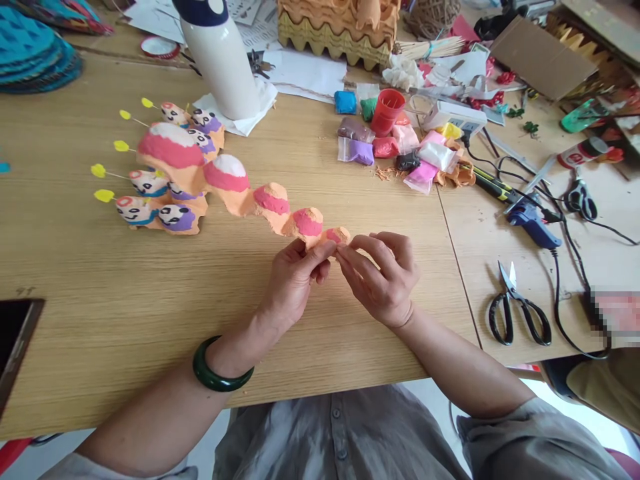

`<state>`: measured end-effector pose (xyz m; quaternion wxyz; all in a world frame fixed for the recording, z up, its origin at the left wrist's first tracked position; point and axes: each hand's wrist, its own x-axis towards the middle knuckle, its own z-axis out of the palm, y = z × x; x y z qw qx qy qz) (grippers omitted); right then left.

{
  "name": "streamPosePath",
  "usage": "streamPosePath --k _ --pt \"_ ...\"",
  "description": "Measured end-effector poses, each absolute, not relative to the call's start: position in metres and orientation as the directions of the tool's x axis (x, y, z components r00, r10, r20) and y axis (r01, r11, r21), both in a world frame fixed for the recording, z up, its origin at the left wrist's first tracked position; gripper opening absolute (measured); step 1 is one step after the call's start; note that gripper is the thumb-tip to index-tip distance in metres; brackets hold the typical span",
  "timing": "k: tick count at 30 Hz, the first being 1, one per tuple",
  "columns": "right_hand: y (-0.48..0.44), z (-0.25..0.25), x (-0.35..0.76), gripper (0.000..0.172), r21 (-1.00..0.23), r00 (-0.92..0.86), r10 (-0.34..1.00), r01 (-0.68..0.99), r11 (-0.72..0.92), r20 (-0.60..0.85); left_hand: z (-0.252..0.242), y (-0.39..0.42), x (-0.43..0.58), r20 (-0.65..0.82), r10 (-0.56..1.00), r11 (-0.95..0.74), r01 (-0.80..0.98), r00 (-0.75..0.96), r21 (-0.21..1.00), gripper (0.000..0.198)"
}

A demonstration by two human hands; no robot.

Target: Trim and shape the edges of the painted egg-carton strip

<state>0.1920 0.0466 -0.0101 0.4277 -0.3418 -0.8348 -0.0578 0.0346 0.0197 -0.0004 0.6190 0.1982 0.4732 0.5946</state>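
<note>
Orange moulded pulp forms the humped strip [273,200], which we locate at the centre of the counter [100,300], its right end held between both hands. Our left hand [293,280] is closed in a pinch on the last hump. Our right hand [380,280] grips the same hump from the right with its fingers curled, and the two hands touch there. Each hump carries a pink band; the larger ones also show a white cap.

To the far left, the strip joins a cluster of painted figures [165,180] with panda-like faces and yellow-tipped wires [123,143]. A green bangle [223,368] encircles the left wrist.

To the far right of the hands, we note packets of coloured modelling clay [380,143] around a red cup [387,110]. A blue hot-glue gun [535,223] lies at right, with black-handled scissors [515,310] nearer to us. At far left of centre, a white bottle [220,60] stands upright on paper, and a pulp egg tray [335,30] sits farther right.
</note>
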Motion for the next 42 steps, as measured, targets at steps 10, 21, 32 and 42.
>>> streamPosePath --k 10,21,32,42 --pt "0.054 -0.004 0.187 0.020 -0.981 -0.071 0.988 0.127 0.148 0.140 0.004 0.019 0.028 -0.274 0.943 0.150 -0.492 -0.189 0.858 0.030" --pt "0.072 -0.001 0.190 0.028 -0.596 -0.589 0.683 -0.382 -0.706 -0.432 0.007 0.015 0.024 -0.253 0.963 0.194 -0.410 -0.093 0.891 0.036" --pt "0.078 -0.001 0.194 0.034 -0.535 -0.662 0.636 -0.396 -0.746 -0.397 0.011 0.020 0.027 -0.262 0.955 0.297 -0.503 0.141 0.812 0.036" --pt "0.078 -0.004 0.195 0.033 -0.547 -0.659 0.641 -0.393 -0.739 -0.393 0.004 0.022 0.025 -0.204 0.971 0.239 -0.468 0.125 0.851 0.021"
